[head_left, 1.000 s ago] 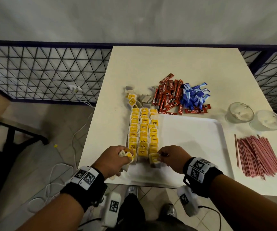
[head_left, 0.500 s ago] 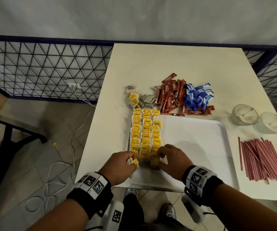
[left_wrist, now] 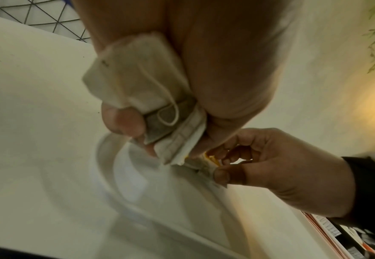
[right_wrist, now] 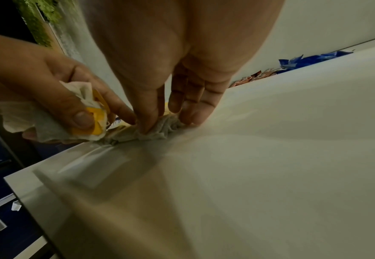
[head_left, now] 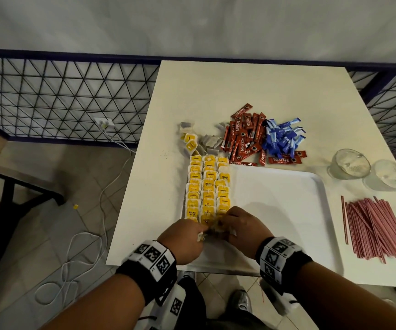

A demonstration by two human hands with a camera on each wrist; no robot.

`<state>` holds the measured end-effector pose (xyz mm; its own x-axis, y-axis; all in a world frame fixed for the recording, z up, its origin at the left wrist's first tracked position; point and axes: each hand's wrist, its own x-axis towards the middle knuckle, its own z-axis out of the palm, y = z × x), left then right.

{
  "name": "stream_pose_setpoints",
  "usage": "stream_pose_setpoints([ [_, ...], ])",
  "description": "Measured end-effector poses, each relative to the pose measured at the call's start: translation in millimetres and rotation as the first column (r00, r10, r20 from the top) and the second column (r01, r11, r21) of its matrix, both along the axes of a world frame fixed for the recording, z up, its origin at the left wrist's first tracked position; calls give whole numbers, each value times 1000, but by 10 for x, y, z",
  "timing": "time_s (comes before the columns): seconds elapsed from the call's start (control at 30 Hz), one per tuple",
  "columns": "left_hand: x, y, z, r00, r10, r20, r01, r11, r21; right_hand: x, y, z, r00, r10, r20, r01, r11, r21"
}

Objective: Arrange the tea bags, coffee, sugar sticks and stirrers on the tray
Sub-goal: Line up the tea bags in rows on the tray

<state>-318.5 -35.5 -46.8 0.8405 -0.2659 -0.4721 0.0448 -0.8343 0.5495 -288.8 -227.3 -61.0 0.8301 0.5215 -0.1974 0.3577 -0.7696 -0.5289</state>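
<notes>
left grip (head_left: 184,236) clutching spare tea bags (left_wrist: 142,91), right grip (head_left: 244,226) pinching one bag (right_wrist: 159,129) on the tray (head_left: 287,210)

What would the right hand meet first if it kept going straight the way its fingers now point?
The right hand points away from the person along the white plastic tray. Its fingertips already pinch a tea bag at the near end; next probably come the rows of yellow-tagged tea bags, though depth is unclear.

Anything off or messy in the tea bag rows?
Rows on the tray look tidy. Odd bit: loose tea bags lie scattered off the tray beside the coffee sticks, some tag-down. The left hand grips a crumpled bunch.
</notes>
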Motion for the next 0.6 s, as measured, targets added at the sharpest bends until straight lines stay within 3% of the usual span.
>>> stream_pose_setpoints([
  [0.2, -17, 31, 62, 995, 100, -29, -103, 982, -161, -11, 2, 20, 1000, 18, -3, -18, 1000, -10],
  [0.27, -27, 55, 97, 955, 256, -151, -293, 896, -334, -3, -20, 76, 1000, -18, 16, 17, 998, 58],
  [0.3, -35, 65, 119, 916, 319, -241, -396, 810, -433, 6, -19, 131, 998, -55, 10, 53, 992, 116],
  [0.37, -45, 90, 158, 853, 373, -364, -521, 647, -557, 35, 19, 257, 994, -106, -28, 109, 965, 238],
  [0.4, -39, 93, 173, 842, 372, -390, -539, 603, -588, 57, 48, 331, 992, -111, -65, 125, 949, 290],
  [0.6, 18, 50, 241, 858, 347, -379, -514, 559, -651, 134, 205, 535, 969, -77, -233, 150, 937, 314],
])
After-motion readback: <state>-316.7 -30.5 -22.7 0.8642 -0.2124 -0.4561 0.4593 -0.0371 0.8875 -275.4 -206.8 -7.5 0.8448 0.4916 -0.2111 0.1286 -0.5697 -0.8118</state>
